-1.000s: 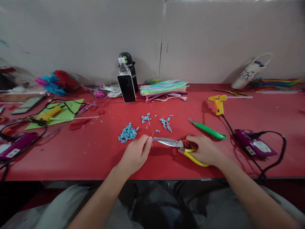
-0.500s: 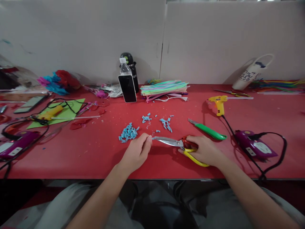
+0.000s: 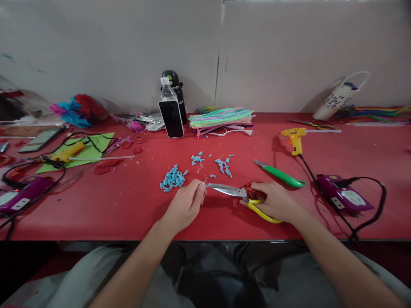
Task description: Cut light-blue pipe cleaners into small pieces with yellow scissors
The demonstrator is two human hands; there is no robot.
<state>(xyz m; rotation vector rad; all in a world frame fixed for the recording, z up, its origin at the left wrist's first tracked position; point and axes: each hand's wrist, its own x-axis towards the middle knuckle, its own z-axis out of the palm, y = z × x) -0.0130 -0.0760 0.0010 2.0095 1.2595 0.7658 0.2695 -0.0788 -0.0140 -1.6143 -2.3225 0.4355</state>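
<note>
My right hand [image 3: 276,201] is closed round the scissors [image 3: 226,190], which have one red and one yellow handle. Their blades point left and look nearly closed. At the blade tips, my left hand [image 3: 186,201] pinches a small light-blue piece [image 3: 207,185], mostly hidden by the fingertips. A heap of short blue cut pieces [image 3: 173,179] lies just beyond my left hand. Two smaller clusters, one of blue pieces [image 3: 197,159] and one of blue bits [image 3: 224,167], lie farther back on the red table [image 3: 135,214].
A green utility knife [image 3: 282,176] lies beyond my right hand. To the right are a yellow glue gun [image 3: 296,139] and a purple power block [image 3: 343,194] with cables. Pastel pipe cleaners [image 3: 221,119] and a phone [image 3: 171,119] leaning on a bottle stand at the back.
Almost nothing differs. Both hands and the scissors keep their places, with at most a slight shift of the left fingertips at the blade tips.
</note>
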